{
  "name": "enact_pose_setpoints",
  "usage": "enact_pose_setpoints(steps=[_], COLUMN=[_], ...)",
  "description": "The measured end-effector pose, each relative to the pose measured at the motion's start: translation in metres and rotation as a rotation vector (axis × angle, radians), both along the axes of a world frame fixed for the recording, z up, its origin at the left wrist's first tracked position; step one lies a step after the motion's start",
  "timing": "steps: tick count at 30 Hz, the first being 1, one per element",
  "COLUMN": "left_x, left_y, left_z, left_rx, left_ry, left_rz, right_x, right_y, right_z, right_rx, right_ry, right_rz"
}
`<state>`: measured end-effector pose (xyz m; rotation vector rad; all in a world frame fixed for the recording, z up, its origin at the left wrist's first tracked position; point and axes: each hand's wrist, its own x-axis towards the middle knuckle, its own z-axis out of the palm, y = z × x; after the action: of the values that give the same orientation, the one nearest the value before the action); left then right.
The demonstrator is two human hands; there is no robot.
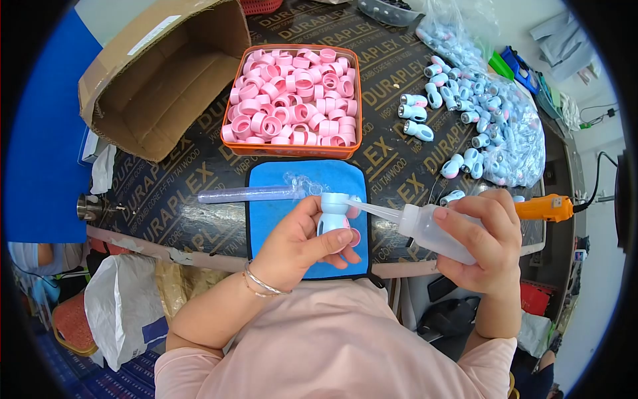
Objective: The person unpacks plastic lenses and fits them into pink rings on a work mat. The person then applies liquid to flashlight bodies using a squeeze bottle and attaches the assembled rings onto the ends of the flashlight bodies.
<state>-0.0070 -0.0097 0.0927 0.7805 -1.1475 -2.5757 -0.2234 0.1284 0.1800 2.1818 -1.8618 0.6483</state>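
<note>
My left hand [302, 243] is closed around a small light-blue flashlight-like piece [333, 207] with pink details, held upright above the blue mat [266, 229]. In my right hand [488, 243] is a translucent squeeze bottle [438, 234], tilted so its long thin nozzle points left. The nozzle tip meets the upper rim area of the piece; whether it touches cannot be made out. On the mat, partly past its left edge, lies a clear plastic tube [249, 193] with crumpled film at its right end.
Behind the mat stands an orange tray [292, 151] heaped with pink rings [286, 93]. An open cardboard box [159, 86] leans at the left. Several light-blue pieces [419, 130] lie at the right beside a plastic bag [515, 146]. An orange corded tool [545, 207] rests at the right edge.
</note>
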Motion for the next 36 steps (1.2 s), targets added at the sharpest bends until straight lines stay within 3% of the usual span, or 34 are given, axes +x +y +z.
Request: enact_pose_setpoints(steps=[26,36], left_x=[0.004,0.005], left_y=[-0.004,-0.007], left_z=[-0.006,-0.014], left_rx=[0.150,0.320], left_ry=[0.086,0.244], left_rz=[-0.061,-0.078], right_x=[-0.004,-0.005], right_y=[0.004,0.007], right_z=[-0.007,-0.010], right_rx=[-0.040,-0.058], right_ry=[0.046,0.028], right_rz=[0.042,0.049])
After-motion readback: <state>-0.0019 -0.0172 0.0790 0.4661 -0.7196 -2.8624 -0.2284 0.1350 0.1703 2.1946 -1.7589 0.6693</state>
